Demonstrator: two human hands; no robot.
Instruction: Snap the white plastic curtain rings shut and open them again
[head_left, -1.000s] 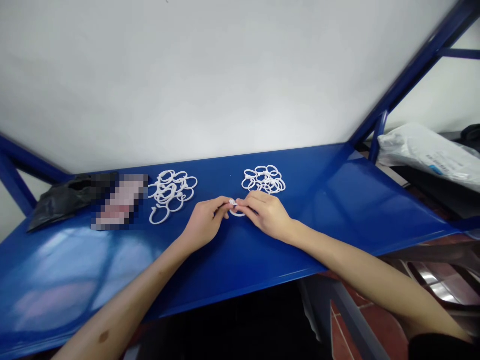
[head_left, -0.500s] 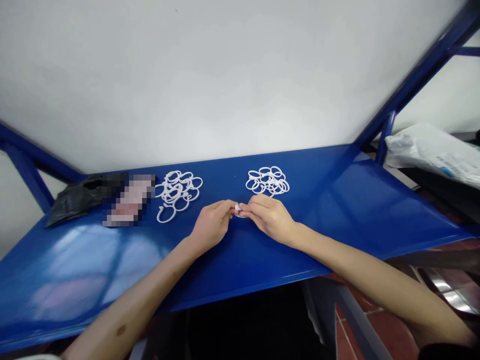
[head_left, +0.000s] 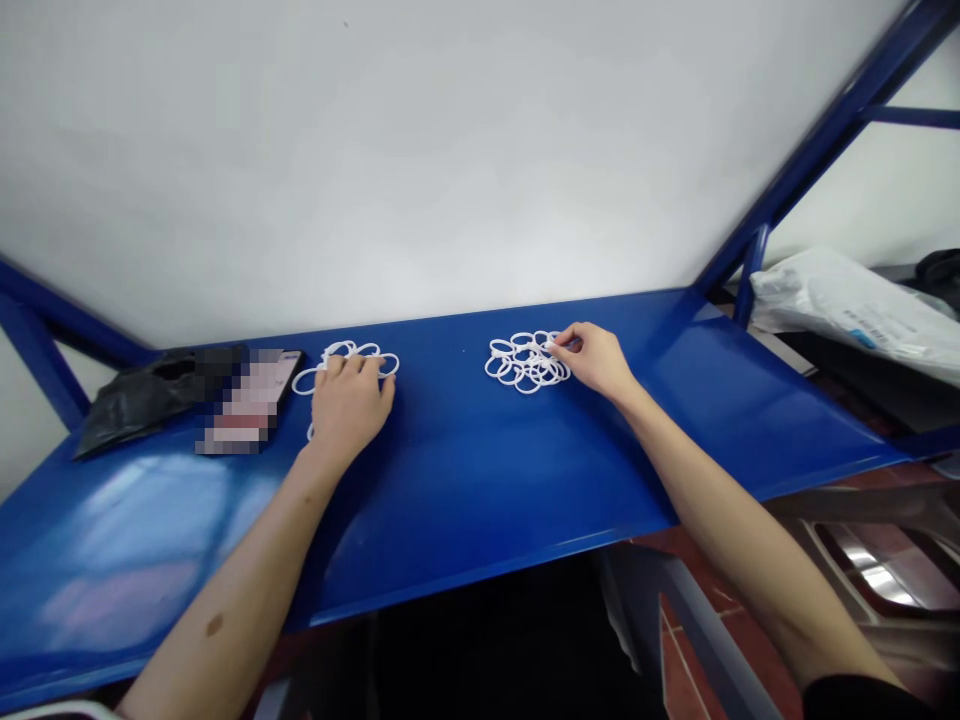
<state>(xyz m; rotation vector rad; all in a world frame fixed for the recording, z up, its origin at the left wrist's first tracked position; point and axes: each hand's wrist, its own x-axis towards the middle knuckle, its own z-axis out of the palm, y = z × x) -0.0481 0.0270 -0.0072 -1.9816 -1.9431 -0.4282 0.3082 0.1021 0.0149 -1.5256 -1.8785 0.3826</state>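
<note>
Over the left pile of white plastic rings, my left hand lies palm down with its fingers a little apart, hiding much of the pile. At the right edge of the other pile of white plastic rings, thumb and forefinger of my right hand are pinched on a ring. Whether that ring is lifted clear of the pile I cannot tell. Both piles lie on the blue tabletop, toward the wall.
A phone-like slab with a pixelated screen and a black bag lie left of the rings. Blue frame bars slope up at the sides. A white plastic package is beyond the right end, and the white wall stands behind.
My hands were together at the middle, working on one white ring. Now they are apart: the left has moved over the left pile, the right to the right pile.
</note>
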